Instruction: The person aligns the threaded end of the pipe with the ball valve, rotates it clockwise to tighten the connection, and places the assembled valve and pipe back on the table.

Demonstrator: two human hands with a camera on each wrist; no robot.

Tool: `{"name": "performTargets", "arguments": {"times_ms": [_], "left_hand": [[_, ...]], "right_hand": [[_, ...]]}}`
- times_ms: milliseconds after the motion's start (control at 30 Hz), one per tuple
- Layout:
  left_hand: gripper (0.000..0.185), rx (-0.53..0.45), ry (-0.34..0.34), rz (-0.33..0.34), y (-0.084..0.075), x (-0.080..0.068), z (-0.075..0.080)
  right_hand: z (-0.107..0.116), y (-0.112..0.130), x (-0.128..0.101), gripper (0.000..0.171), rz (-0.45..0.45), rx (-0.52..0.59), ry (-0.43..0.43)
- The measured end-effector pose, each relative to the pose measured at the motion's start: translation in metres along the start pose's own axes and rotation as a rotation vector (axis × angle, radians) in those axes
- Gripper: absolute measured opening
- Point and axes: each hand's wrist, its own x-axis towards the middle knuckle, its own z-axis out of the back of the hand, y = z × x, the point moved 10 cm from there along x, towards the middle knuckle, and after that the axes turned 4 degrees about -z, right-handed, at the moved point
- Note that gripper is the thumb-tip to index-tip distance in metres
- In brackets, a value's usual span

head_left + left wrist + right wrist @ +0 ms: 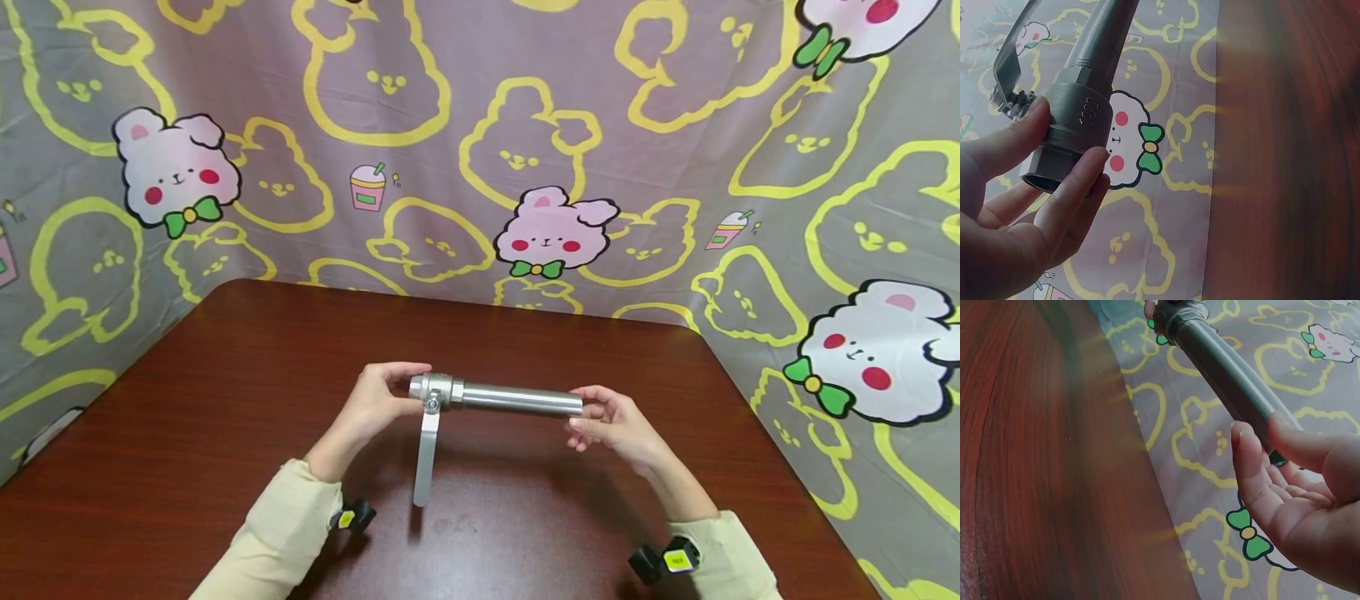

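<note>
A steel ball valve [437, 390] with a long steel pipe [517, 398] screwed into it is held level above the brown table [225, 400]. Its flat lever handle [426, 454] hangs straight down. My left hand [382, 400] pinches the valve body [1075, 119] between thumb and fingers at the left end. My right hand [611, 421] holds the pipe's right end [1241, 394] between thumb and fingertips.
A grey cloth with yellow and pink rabbit prints [555, 233] hangs behind and around the table. Both sleeves are cream-coloured, with small wrist cameras [352, 518] under them. The table's far edge [450, 300] runs close behind the hands.
</note>
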Motion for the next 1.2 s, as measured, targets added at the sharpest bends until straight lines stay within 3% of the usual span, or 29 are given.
{"name": "performTargets", "arguments": {"times_ms": [233, 500, 633, 767, 967, 1200], "left_hand": [[0.045, -0.016, 0.007, -0.005, 0.001, 0.000, -0.001], [0.044, -0.013, 0.027, 0.001, -0.002, 0.000, -0.006], [0.044, -0.007, 0.021, 0.006, -0.001, 0.000, -0.007], [0.045, -0.014, 0.018, 0.006, 0.001, 0.000, -0.006], [0.046, -0.019, 0.001, -0.022, -0.001, -0.001, -0.003], [0.046, -0.040, 0.003, -0.007, 0.002, -0.002, -0.003]], "right_hand": [[0.003, 0.000, -0.001, 0.013, -0.035, 0.029, -0.046], [0.012, -0.009, 0.000, 0.023, -0.148, 0.060, -0.159], [0.014, -0.006, 0.000, 0.011, -0.118, 0.089, -0.180], [0.010, -0.001, 0.001, 0.008, -0.068, 0.081, -0.129], [0.006, 0.007, -0.001, 0.034, 0.024, -0.015, -0.040], [0.005, 0.009, 0.000, 0.035, 0.061, -0.041, -0.025]]}}
